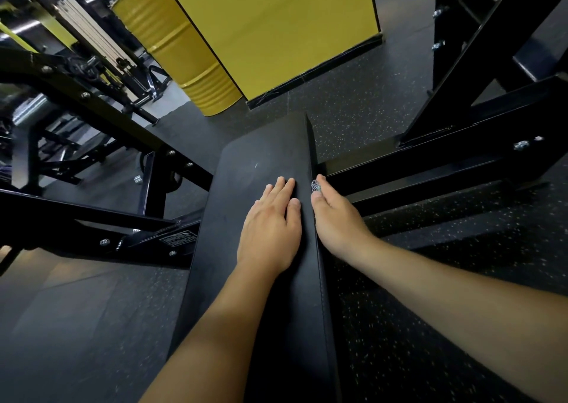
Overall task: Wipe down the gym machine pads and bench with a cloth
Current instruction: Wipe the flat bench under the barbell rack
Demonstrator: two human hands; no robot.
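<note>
A long black padded bench (246, 169) runs away from me down the middle of the view. My left hand (270, 221) lies flat on its top with straight fingers. My right hand (333, 218) is against the bench's right side edge, thumb on the top corner. A small patch of patterned grey cloth (316, 186) shows between its thumb and fingers; most of the cloth is hidden under the hand.
Black steel frame beams (445, 156) of the machine flank the bench on both sides. A yellow pillar (276, 27) and a yellow drum (184, 52) stand beyond the bench's far end. The floor (430, 325) is dark speckled rubber.
</note>
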